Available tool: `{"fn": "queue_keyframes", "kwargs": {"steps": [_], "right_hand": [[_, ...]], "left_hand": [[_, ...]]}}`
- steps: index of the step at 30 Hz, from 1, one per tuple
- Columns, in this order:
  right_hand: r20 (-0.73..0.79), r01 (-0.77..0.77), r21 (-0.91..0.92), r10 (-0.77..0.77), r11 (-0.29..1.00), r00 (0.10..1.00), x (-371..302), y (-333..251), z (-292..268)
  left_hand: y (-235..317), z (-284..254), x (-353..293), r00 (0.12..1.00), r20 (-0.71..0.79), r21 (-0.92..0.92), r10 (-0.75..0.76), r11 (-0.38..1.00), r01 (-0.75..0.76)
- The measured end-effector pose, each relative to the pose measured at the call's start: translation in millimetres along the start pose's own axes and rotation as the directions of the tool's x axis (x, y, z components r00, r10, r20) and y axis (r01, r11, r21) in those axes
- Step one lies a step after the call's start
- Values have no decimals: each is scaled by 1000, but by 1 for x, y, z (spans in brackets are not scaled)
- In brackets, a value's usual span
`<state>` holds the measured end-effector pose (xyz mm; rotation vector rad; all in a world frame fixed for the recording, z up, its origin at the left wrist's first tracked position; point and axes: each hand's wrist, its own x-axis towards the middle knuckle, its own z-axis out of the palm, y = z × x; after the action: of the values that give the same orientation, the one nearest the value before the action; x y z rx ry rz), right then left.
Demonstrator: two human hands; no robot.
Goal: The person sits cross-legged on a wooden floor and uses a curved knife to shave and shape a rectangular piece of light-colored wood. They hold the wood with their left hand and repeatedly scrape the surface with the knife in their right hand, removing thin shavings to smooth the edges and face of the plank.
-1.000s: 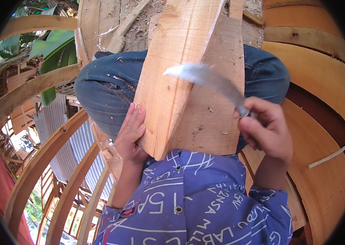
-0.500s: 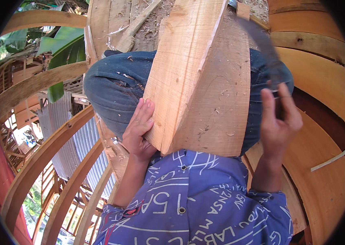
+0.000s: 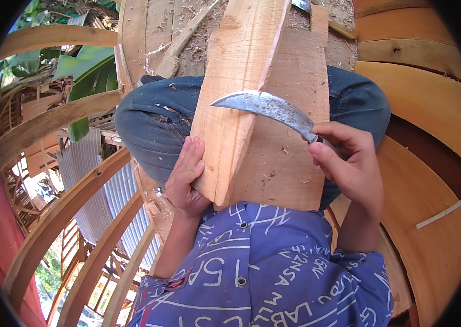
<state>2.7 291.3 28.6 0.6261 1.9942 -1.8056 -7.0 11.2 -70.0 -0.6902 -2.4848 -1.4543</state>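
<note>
Head view: knife point(image 3: 270, 107) points left, long axis aslant.

– Mounted where?
– On wearer's head, L cam of 2, wide fisheye, upright.
– Facing?
– Down, approx. over blue white-lettered cloth shirt point(image 3: 266, 253) at btm, dark-blue denim trousers point(image 3: 151, 117) mid-pic, out to pale shaving-strewn wooden planks point(image 3: 157, 22) up top.
– How near?
– V. close to shirt, yet wide enough for curved brown wooden ribs point(image 3: 62, 201) at L, w/ bending toward rim.
</note>
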Motion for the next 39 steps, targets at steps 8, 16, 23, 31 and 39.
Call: {"fn": "queue_keyframes", "kwargs": {"steps": [8, 16, 23, 31, 39], "right_hand": [[-597, 301, 32, -223, 953, 771, 1, 3, -47], [187, 106, -4, -104, 994, 977, 5, 8, -6], [-731, 360, 170, -128, 917, 671, 27, 16, -56], [25, 151, 96, -154, 984, 988, 2, 3, -9], [-712, 423, 163, -190, 891, 676, 28, 15, -58]], "left_hand": [[-4, -4, -7, 997, 7, -139, -83, 987, 83], [7, -5, -3, 995, 42, -93, -88, 992, 91], [0, 0, -1, 999, -36, -32, -38, 999, 37], [7, -3, -7, 997, 34, -41, -66, 997, 67], [-4, 0, -1, 999, -36, -24, -13, 1000, 12]]}}
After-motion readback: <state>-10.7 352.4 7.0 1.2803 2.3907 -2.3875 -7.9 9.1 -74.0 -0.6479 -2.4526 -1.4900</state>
